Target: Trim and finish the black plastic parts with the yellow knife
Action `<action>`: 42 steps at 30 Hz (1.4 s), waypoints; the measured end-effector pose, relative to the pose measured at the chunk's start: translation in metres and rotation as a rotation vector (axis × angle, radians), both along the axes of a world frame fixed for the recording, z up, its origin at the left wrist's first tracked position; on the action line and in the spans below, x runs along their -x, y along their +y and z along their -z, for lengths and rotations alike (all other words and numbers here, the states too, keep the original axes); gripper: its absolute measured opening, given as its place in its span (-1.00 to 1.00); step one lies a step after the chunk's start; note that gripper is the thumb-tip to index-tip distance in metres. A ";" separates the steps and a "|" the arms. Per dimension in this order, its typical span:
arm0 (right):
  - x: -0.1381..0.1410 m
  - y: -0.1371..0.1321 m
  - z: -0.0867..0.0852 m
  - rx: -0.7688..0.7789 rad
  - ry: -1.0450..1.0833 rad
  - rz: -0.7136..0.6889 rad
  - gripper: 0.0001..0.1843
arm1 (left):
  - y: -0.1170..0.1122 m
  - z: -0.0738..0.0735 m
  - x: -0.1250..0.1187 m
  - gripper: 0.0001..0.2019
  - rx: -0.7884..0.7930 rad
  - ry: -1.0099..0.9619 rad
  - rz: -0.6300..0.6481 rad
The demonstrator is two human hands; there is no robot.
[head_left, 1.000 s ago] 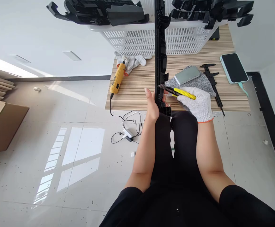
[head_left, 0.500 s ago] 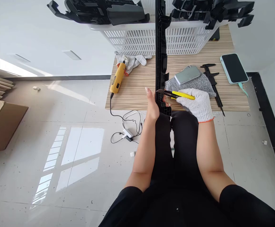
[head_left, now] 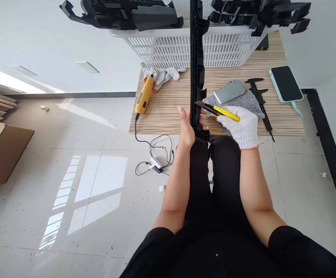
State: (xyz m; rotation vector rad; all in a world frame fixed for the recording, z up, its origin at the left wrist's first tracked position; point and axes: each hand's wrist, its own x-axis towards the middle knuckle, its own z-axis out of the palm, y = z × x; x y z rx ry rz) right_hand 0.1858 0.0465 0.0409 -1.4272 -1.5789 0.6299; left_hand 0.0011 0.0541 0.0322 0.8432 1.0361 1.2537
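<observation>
A long black plastic trim piece (head_left: 196, 69) stretches away from my lap, its near end by my thighs. My bare left hand (head_left: 187, 129) wraps round it near that end, thumb on the left side and fingertips showing on the right. My gloved right hand (head_left: 240, 123) is closed on a yellow utility knife (head_left: 227, 113). The knife's dark segmented blade points left and reaches the right edge of the trim piece; whether it touches cannot be seen. Beneath and behind the right hand lies a grey cloth (head_left: 250, 102) with a flat grey-green case (head_left: 230, 92) on it.
A white plastic basket (head_left: 162, 48) holding black plastic parts (head_left: 156, 17) stands at the table's back. On the table (head_left: 168, 112) lie a yellow rotary tool (head_left: 144, 96), a glove (head_left: 168, 75), calipers (head_left: 260, 102) and a phone (head_left: 286, 85). Cables (head_left: 159, 154) trail on the floor.
The right hand has shifted slightly, and the knife is tilted more, its blade tip higher and a little further right. The left hand and trim piece hold nearly the same position.
</observation>
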 end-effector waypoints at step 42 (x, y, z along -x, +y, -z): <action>-0.003 0.001 -0.004 0.054 0.006 -0.079 -0.65 | 0.004 0.007 0.000 -0.17 -0.046 0.034 0.022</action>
